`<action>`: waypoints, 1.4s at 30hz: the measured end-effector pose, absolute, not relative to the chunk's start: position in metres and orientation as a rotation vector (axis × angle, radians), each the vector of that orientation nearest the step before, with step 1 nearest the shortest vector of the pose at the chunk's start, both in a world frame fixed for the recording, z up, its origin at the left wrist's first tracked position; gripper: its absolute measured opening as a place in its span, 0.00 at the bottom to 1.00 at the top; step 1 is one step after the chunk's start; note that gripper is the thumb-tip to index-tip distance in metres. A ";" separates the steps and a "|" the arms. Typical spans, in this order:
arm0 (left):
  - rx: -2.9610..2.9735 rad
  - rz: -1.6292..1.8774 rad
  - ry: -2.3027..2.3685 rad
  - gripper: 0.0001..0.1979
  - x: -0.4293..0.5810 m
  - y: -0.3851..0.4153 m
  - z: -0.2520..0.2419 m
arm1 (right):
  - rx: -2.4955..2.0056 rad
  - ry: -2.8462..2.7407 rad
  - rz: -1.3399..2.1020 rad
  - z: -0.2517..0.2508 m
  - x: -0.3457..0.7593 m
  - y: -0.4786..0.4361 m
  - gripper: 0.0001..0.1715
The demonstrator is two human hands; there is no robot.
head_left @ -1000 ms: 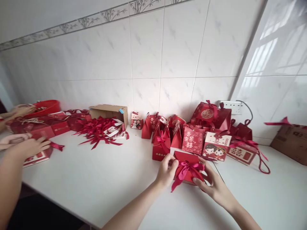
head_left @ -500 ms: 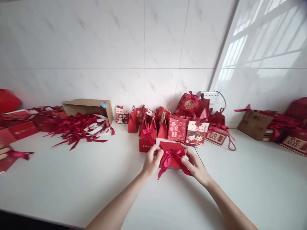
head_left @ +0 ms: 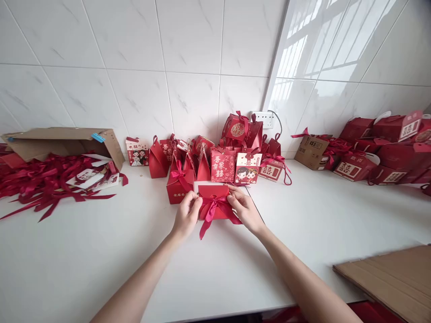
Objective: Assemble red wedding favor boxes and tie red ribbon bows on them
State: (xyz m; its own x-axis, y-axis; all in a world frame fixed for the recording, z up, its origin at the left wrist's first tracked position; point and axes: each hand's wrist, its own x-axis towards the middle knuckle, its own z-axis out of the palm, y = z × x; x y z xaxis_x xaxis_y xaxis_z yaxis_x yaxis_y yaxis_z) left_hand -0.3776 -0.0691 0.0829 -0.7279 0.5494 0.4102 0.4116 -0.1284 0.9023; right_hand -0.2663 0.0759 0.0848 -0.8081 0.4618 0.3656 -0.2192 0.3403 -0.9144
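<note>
Between my two hands is a red gift box (head_left: 213,191) with a dark pink ribbon bow (head_left: 214,205) across its front, ribbon tails hanging down. My left hand (head_left: 187,212) pinches the box's left edge with thumb and fingers. On the opposite edge, my right hand (head_left: 245,207) grips with the thumb in front and the fingers behind. Just left of it stands another red box with a bow (head_left: 180,185). Right behind are a patterned red box (head_left: 222,165) and a white-and-red box with cartoon faces (head_left: 248,168).
A cardboard box (head_left: 60,137) on its side spills red ribbons (head_left: 43,179) at the left. More red boxes (head_left: 237,128) are grouped by the tiled wall, near a socket strip (head_left: 263,119). To the right are a smaller carton (head_left: 310,152), stacked boxes (head_left: 397,157) and flat cardboard (head_left: 393,278).
My view has swung to the right, so things appear further left and the flat cardboard shows. Both hands stay on the box; the right fingers sit along its upper right edge.
</note>
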 end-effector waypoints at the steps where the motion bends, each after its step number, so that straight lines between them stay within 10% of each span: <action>1: 1.111 1.994 2.007 0.14 -0.378 -0.069 0.083 | -0.220 -2.021 1.509 0.086 -0.266 0.075 0.27; 26: 1.001 1.989 1.871 0.16 -0.381 -0.070 0.075 | -0.090 -2.174 1.458 0.083 -0.263 0.077 0.10; 42: 1.061 2.021 1.924 0.15 -0.374 -0.069 0.075 | -0.167 -2.251 1.316 0.080 -0.260 0.079 0.21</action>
State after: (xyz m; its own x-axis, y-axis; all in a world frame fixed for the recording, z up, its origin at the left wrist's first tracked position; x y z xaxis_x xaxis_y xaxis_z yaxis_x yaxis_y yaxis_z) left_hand -0.3741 -0.0687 0.0751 -0.7367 0.5610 0.3776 0.3496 -0.1620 0.9228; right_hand -0.2595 0.0785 0.0800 -0.8558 0.3570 0.3743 -0.1512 0.5194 -0.8410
